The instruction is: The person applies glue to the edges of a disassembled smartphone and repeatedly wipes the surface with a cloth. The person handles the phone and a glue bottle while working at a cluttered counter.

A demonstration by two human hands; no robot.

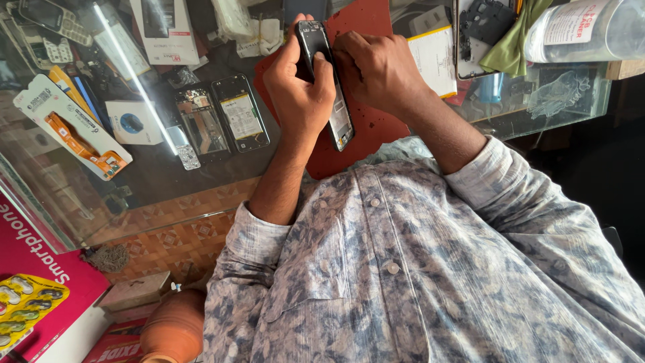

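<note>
1. Nearest the camera is the person's patterned grey-blue shirt (403, 269), buttoned down the front, which fills the lower right of the view.
2. Both forearms reach up from the rolled sleeves to a glass counter (168, 181).
3. Left hand (299, 91): it is clenched around an opened black phone (326, 84), with the fingers wrapped over the phone's left edge and the thumb lying across its upper body.
4. Phone position: it stands tilted on its long axis between the two hands, with its top end poking out above the left hand's fingertips and its lower end, where a pale inner panel shows, jutting out below the palm.
5. Right hand (379, 70): curled and pressed against the phone's right edge near the top. Its fingertips are hidden behind the knuckles, so I cannot tell whether they pinch anything.
6. Under the hands lies a dark red mat (366, 134) on the counter.
7. Left of the left hand, well apart from it, two other opened phones (222, 121) lie flat side by side on the glass.
8. Farther left sits a white blister pack with an orange part (70, 128).
9. At the upper right lie a green cloth (514, 40) and a clear bottle (584, 30) on its side.
</note>
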